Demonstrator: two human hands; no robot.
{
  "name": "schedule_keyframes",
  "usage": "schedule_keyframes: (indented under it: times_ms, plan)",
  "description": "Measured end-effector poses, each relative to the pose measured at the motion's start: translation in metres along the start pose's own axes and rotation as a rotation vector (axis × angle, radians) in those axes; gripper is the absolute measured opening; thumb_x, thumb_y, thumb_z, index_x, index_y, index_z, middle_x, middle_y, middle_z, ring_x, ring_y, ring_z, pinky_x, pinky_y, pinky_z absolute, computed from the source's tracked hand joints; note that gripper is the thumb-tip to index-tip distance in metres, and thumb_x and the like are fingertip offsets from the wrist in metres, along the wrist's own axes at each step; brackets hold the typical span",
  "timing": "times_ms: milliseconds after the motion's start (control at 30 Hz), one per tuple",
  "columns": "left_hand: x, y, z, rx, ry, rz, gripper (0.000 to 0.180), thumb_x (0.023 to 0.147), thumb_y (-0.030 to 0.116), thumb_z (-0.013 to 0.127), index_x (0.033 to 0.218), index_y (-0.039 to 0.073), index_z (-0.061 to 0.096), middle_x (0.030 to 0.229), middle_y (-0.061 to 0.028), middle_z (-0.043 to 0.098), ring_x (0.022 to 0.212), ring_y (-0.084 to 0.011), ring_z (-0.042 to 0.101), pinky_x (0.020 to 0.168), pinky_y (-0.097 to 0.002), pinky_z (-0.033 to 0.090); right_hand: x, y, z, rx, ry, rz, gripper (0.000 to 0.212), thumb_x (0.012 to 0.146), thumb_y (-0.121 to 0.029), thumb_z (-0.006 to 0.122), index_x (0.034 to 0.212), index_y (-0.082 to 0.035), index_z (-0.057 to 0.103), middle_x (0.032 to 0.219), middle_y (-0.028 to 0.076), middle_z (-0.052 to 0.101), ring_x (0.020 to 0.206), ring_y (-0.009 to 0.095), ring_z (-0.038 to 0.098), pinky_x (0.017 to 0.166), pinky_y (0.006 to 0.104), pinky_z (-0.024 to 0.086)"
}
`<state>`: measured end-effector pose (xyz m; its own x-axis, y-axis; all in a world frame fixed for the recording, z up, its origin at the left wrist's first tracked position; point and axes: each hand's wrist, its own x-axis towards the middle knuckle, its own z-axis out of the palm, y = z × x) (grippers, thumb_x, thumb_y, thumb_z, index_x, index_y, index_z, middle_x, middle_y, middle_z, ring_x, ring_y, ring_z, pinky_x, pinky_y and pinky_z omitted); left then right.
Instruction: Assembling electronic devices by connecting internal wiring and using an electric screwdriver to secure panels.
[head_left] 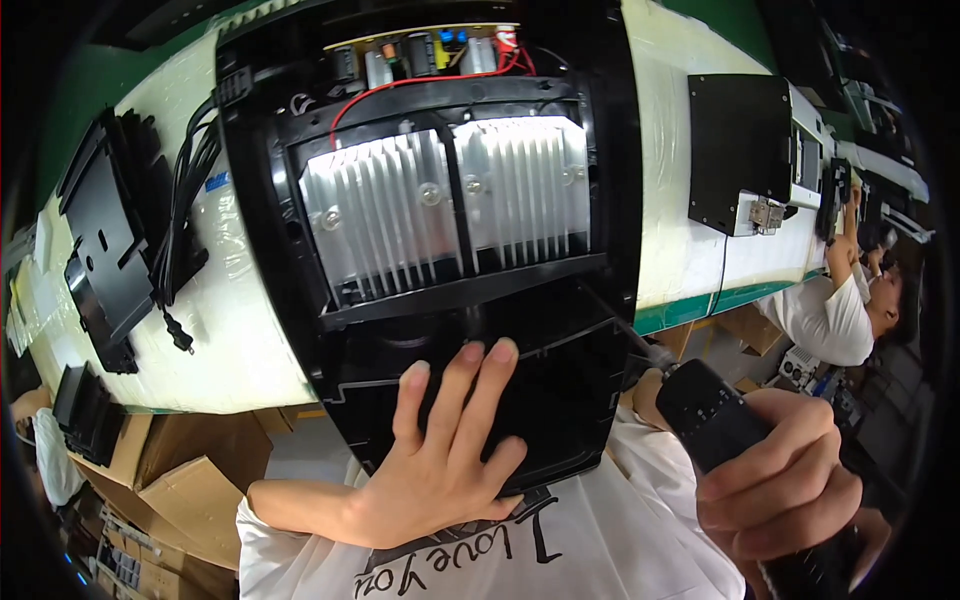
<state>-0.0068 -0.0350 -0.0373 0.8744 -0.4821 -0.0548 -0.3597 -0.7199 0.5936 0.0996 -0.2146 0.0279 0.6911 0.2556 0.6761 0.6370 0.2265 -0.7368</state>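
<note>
A black plastic housing (560, 390) lies across the table in front of me, its near end close to my body. Two finned silver heat sinks (380, 215) sit side by side in it, with screws between their fins. Beyond them a red wire (400, 83) runs to a circuit board (430, 50). My left hand (440, 465) rests on the near part of the housing, fingers spread. In my right hand (775, 480) is a black electric screwdriver (700, 405), gripped by its body. Its long thin bit slants toward the housing's right side near the heat sinks; I cannot tell whether the tip touches.
Left on the pale wrapped table (240, 320) lie black brackets (105, 240) and a coiled power cord (185, 190). A black boxy device (740, 150) stands at the right. An open cardboard box (190, 490) is below left. Another person (825, 315) works at far right.
</note>
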Motion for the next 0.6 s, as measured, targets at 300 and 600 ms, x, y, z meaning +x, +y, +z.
schedule_keyframes:
  times_ms: [300,600]
  plan:
    - [-0.003,0.0,0.004,-0.045,0.081,-0.006,0.033,0.061,0.04,0.06,0.065,0.011,0.046,0.138,-0.0283,0.038,0.127,-0.0397,0.039,0.108,-0.0572,0.012,-0.006,0.009,-0.016,0.195,-0.148,0.029,0.028,0.071,-0.01,0.07,0.089,-0.005,0.049,0.064,0.007,0.057,0.045,0.013,0.056,0.044,0.0211,0.053]
    - [-0.001,-0.001,-0.004,-0.054,0.05,0.042,0.044,0.058,0.048,0.066,0.067,0.009,0.049,0.14,-0.0315,0.031,0.129,-0.0431,0.034,0.108,-0.0586,0.01,0.008,0.01,-0.018,0.157,-0.192,0.053,0.021,0.073,0.007,0.068,0.07,-0.001,0.049,0.062,0.011,0.058,0.049,0.017,0.058,0.05,0.0247,0.056]
